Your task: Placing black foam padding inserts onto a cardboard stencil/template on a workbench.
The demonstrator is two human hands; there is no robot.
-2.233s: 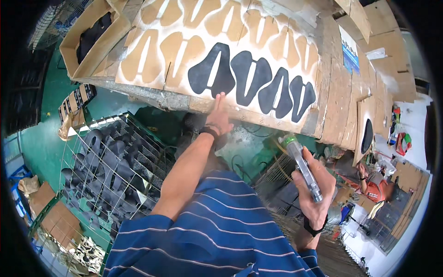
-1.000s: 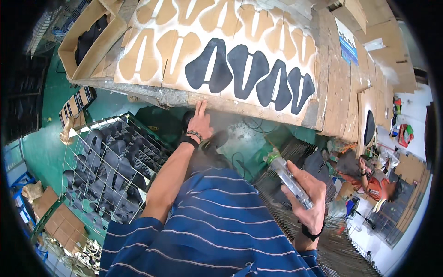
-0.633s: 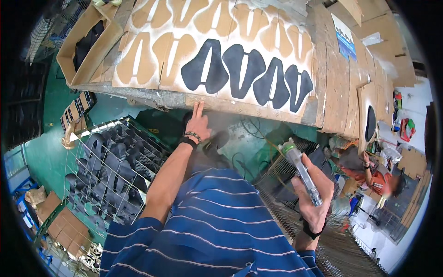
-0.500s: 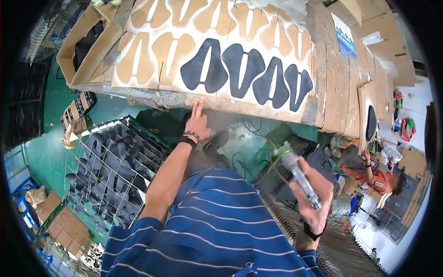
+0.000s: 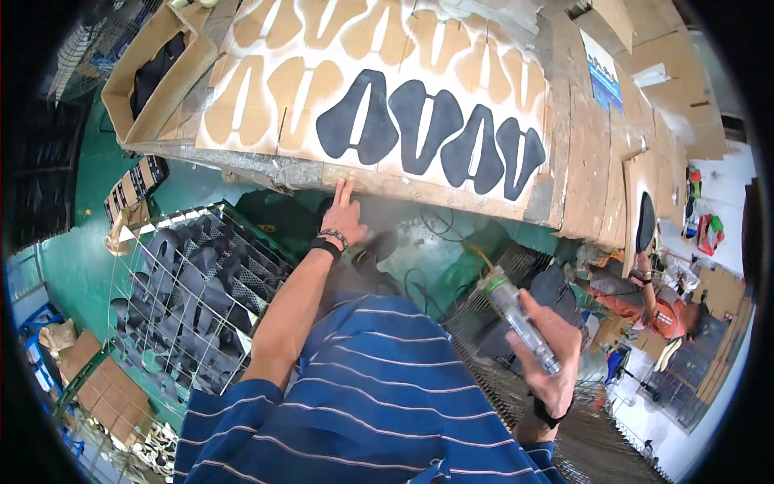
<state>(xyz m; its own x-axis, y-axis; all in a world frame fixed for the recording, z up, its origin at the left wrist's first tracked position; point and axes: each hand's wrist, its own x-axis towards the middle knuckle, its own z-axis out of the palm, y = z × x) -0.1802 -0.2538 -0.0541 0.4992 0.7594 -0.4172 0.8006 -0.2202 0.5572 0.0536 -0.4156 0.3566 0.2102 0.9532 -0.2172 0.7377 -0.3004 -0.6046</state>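
Clock positions centre between the worker's hands, twelve toward the table. From where I stand, an open brown cardboard box [image 5: 184,93] sits at ten o'clock; at nine, a metal wire-grid rack [image 5: 173,218] holds curved dark-grey pieces [image 5: 196,278]. The bare left hand [image 5: 345,219], inward at ten, is partly open, two fingers [image 5: 344,194] extended to the front edge of the wooden table [image 5: 427,194]; contact I cannot tell. At twelve, four flat, black, slotted pieces [image 5: 409,121] lie in a row on a white-and-brown cardboard sheet [image 5: 278,133]. At four, the bare right hand [image 5: 551,343] grips a silver, tube-shaped tool [image 5: 513,310] with a green collar [image 5: 497,282], tilted, collar toward eleven. Beyond it, between three and four, sits a co-worker in an orange shirt [image 5: 669,319], one arm raised toward an upright cardboard panel [image 5: 635,181].
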